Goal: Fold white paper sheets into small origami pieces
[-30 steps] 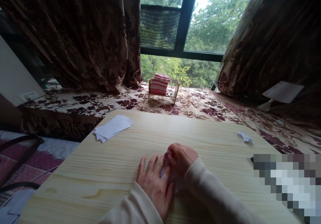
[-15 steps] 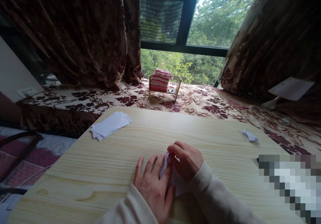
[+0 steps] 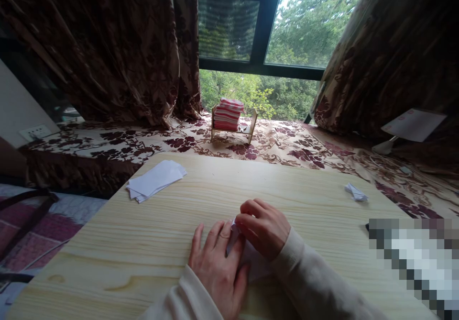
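Note:
A sheet of white paper (image 3: 258, 265) lies on the wooden table, partly folded and mostly covered by my hands. My left hand (image 3: 220, 265) rests flat on it with the fingers spread, pressing it against the tabletop. At the paper's far corner, my right hand (image 3: 264, 226) is closed, thumb and fingers pinching the edge near my left fingertips. The fold itself is largely hidden under the fingers.
A stack of white paper strips (image 3: 157, 180) lies at the table's far left. A small folded paper piece (image 3: 356, 192) sits at the far right, above a blurred-out object (image 3: 412, 262). Behind the table (image 3: 107, 253), a small rack (image 3: 233, 129) holds red-striped cloths (image 3: 227, 115).
My right hand has shifted slightly left and lowered its fingers onto the paper's corner, covering more of it. My left hand stays in place. The view has moved slightly.

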Available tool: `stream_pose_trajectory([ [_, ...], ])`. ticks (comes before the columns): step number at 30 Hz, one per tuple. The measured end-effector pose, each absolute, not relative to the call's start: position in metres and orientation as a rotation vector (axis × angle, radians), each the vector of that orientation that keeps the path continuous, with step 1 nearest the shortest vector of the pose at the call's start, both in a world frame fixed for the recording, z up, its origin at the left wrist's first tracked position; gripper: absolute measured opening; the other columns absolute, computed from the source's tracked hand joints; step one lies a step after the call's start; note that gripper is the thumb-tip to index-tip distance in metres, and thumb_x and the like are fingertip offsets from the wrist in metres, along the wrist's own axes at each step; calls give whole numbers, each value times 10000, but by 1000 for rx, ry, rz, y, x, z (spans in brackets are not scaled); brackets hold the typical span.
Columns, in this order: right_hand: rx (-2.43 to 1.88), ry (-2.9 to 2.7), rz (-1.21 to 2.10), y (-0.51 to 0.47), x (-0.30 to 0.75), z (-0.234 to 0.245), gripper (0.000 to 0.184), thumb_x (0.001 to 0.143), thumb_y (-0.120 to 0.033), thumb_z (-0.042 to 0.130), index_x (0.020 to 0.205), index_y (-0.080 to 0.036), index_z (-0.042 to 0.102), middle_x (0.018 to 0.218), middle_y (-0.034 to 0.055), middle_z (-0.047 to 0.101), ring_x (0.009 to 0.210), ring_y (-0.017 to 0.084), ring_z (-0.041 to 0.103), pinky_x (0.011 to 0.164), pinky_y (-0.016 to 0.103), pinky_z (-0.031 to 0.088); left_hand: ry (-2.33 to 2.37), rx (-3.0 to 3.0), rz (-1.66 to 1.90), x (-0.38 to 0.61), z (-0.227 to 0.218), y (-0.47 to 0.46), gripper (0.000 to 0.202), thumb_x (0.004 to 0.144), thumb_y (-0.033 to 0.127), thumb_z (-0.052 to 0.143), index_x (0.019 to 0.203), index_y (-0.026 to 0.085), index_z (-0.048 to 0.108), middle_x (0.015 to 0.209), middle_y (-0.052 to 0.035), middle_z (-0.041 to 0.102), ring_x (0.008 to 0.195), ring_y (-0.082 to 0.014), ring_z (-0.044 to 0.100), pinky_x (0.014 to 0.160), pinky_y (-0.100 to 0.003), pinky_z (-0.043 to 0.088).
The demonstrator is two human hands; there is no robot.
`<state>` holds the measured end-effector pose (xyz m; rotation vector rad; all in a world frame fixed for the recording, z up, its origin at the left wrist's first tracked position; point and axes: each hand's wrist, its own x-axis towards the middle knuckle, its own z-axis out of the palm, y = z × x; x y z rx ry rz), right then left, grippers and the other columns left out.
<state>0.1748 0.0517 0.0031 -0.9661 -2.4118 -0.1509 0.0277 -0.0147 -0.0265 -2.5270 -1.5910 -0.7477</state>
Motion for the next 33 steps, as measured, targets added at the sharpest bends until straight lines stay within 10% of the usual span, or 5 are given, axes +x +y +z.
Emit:
stream_pose_trajectory([
  [33, -919, -2579, -241, 51, 188, 5, 136, 786, -180, 485, 725, -197, 606, 709, 27, 560, 637, 130, 415, 558, 243, 312, -1506, -2494, -741, 29, -22, -14, 375, 774, 352, 416, 1113, 239, 531, 1239, -56, 492, 1116, -252, 402, 972, -527, 142],
])
